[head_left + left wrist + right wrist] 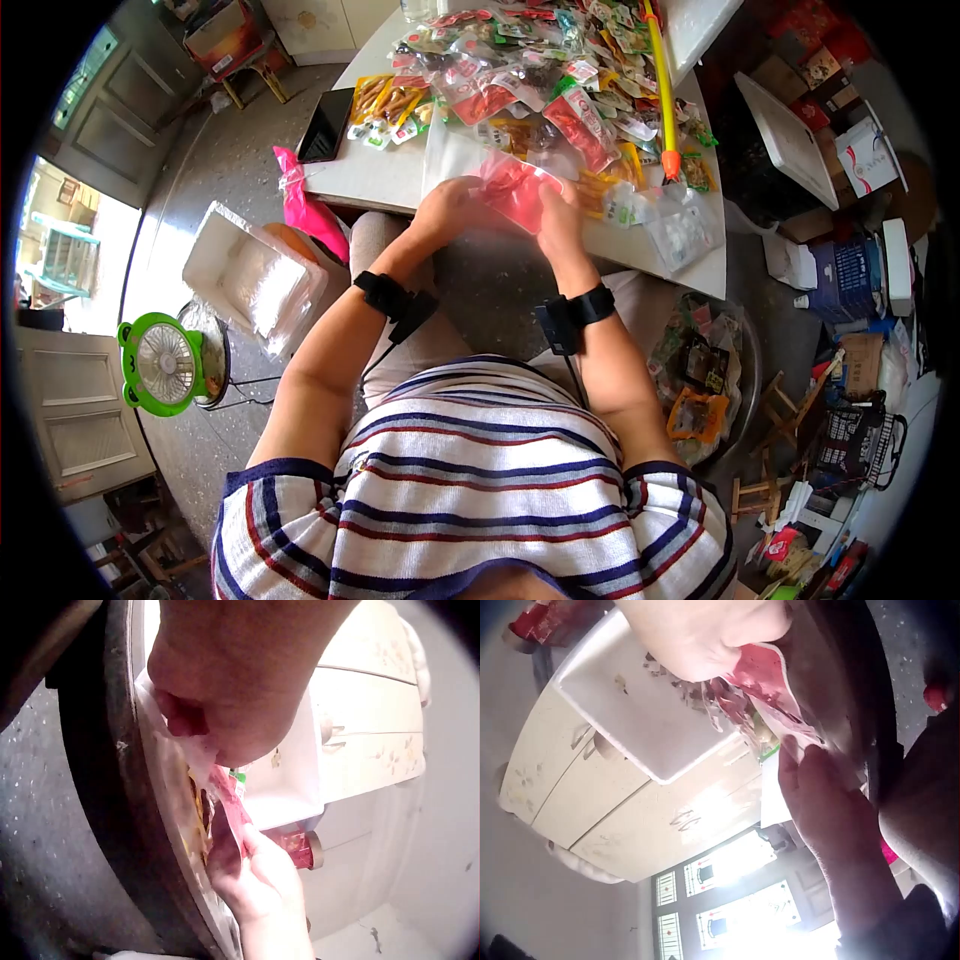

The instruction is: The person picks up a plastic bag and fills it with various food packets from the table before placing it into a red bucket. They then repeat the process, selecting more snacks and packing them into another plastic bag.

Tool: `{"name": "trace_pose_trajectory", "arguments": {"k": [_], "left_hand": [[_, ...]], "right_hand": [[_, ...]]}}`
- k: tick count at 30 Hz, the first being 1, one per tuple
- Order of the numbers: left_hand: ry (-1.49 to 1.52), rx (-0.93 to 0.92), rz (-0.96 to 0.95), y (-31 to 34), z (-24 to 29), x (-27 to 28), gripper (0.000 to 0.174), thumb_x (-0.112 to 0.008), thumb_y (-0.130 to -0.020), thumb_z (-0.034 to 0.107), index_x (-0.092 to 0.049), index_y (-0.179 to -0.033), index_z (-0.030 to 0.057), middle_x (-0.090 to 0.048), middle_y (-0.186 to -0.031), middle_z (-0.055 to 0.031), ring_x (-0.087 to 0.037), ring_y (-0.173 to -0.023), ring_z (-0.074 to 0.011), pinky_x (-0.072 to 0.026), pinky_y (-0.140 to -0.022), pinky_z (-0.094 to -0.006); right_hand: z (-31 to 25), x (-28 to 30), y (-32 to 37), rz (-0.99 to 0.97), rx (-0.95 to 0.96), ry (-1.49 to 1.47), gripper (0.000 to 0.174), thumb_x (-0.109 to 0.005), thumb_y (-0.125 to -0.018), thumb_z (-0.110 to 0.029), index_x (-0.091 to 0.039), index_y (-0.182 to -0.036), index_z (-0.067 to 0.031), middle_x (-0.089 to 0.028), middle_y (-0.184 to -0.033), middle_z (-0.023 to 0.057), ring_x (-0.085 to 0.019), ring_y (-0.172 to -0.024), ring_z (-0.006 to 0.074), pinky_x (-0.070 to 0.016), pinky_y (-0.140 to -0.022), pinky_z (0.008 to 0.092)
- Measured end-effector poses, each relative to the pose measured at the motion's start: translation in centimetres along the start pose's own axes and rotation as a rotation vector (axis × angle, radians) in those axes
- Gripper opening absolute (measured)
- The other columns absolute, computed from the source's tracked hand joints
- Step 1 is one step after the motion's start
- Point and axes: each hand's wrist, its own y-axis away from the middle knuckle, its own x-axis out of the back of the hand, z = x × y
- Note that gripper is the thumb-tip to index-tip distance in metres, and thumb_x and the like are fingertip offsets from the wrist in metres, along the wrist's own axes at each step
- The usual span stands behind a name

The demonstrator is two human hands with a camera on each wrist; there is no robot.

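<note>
Over the table's near edge both hands hold a red packet and a clear plastic bag between them. My left hand grips the clear bag, with thin film bunched at its curled fingers in the left wrist view. My right hand pinches the red packet at its right side, thumb on top. In the right wrist view, the packet stretches from the right hand toward the left fingertips. Just beyond the hands lies a heap of snack packets, including another red packet.
A black phone and a pink plastic bag are at the table's left edge. A yellow stick lies across the heap. Clear bags sit at right. A foam box, a green fan and a packet-filled basin flank the person.
</note>
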Motion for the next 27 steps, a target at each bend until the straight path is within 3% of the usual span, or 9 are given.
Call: {"name": "trace_pose_trajectory", "arguments": {"k": [2,3,5,8,11,16,21,25,27], "left_hand": [[-0.007,-0.062,0.05,0.2,-0.2,-0.5,0.029,-0.049,-0.07,0.011,-0.052,-0.098,0.004,-0.053,-0.069,-0.0114,-0.051,-0.064,-0.0217,-0.0409,-0.058,-0.0287],[-0.01,-0.094,0.075,0.3,0.0,-0.6,0.028,-0.049,-0.07,0.01,-0.052,-0.097,0.0038,-0.053,-0.07,-0.0117,-0.052,-0.064,-0.0218,-0.0411,-0.059,-0.0287],[-0.042,-0.08,0.072,0.5,0.3,-0.5,0.029,-0.049,-0.069,0.011,-0.053,-0.097,0.0039,-0.053,-0.071,-0.0121,-0.052,-0.066,-0.0227,-0.0415,-0.06,-0.0283],[-0.114,-0.069,0.092,1.2,1.2,0.5,0.026,-0.051,-0.068,0.012,-0.054,-0.093,0.0039,-0.054,-0.073,-0.012,-0.052,-0.069,-0.0235,-0.0414,-0.064,-0.0294],[-0.292,-0.111,0.199,1.5,-0.1,0.8,0.02,-0.053,-0.067,0.014,-0.056,-0.084,0.004,-0.054,-0.078,-0.0123,-0.052,-0.075,-0.0253,-0.04,-0.07,-0.0325],[-0.28,-0.1,0.308,1.5,-2.6,0.4,0.023,-0.055,-0.067,0.025,-0.057,-0.085,0.0109,-0.044,-0.109,-0.0115,-0.037,-0.105,-0.0294,-0.0257,-0.086,-0.0411],[-0.321,-0.251,0.284,1.1,-2.0,0.5,0.012,-0.058,-0.066,0.015,-0.053,-0.073,0.0054,-0.047,-0.097,-0.0131,-0.04,-0.093,-0.0317,-0.0342,-0.078,-0.039],[-0.183,-0.291,0.13,1.3,-0.7,1.0,0.01,-0.057,-0.067,0.014,-0.051,-0.069,0.0059,-0.047,-0.097,-0.0105,-0.04,-0.092,-0.031,-0.0332,-0.078,-0.0407],[-0.216,-0.33,0.122,1.3,-0.4,1.3,0.009,-0.057,-0.067,0.014,-0.051,-0.07,0.0064,-0.047,-0.096,-0.0101,-0.04,-0.093,-0.0305,-0.0328,-0.078,-0.0403]], "right_hand": [[0.2,-1.3,0.6,0.046,-0.027,0.106,0.018,-0.043,-0.076,-0.007,-0.052,-0.089,0.0008,-0.053,-0.081,0.0057,-0.048,-0.072,0.0107,-0.04,-0.065,0.0241],[1.3,-2.0,0.4,0.03,0.085,0.308,0.019,-0.044,-0.076,-0.01,-0.051,-0.089,0.0018,-0.054,-0.079,0.0065,-0.049,-0.071,0.0123,-0.0405,-0.064,0.0251],[2.1,-1.5,0.0,-0.123,-0.121,0.31,0.021,-0.045,-0.076,-0.012,-0.051,-0.09,0.0026,-0.054,-0.075,0.0066,-0.05,-0.069,0.0137,-0.0408,-0.062,0.0252],[1.1,-0.5,-1.2,-0.345,-0.176,0.426,0.016,-0.046,-0.078,-0.013,-0.05,-0.087,-0.0012,-0.053,-0.073,0.0019,-0.047,-0.06,0.0072,-0.0388,-0.051,0.0211],[-4.9,-1.8,0.1,-0.409,-0.5,0.606,0.018,-0.047,-0.077,-0.019,-0.05,-0.083,-0.0024,-0.053,-0.07,0.0025,-0.046,-0.053,0.007,-0.0355,-0.045,0.0204],[-1.4,-1.3,-0.3,-0.186,-0.416,0.385,0.014,-0.047,-0.076,-0.015,-0.049,-0.082,-0.0018,-0.053,-0.065,0.0042,-0.049,-0.05,0.0093,-0.0362,-0.041,0.0203],[1.0,-3.1,-0.7,-0.136,-0.332,0.279,0.012,-0.048,-0.073,-0.011,-0.051,-0.078,-0.0006,-0.053,-0.065,0.0058,-0.05,-0.048,0.0124,-0.0406,-0.041,0.0235],[1.9,-2.3,-2.2,-0.364,-0.058,0.697,0.013,-0.048,-0.072,-0.012,-0.052,-0.075,-0.0006,-0.055,-0.063,0.0056,-0.051,-0.048,0.0125,-0.0405,-0.041,0.0251],[0.1,-2.3,-2.4,-0.246,-0.236,0.543,0.013,-0.048,-0.072,-0.012,-0.053,-0.074,-0.0003,-0.055,-0.062,0.0064,-0.052,-0.049,0.013,-0.0401,-0.041,0.0264]]}}
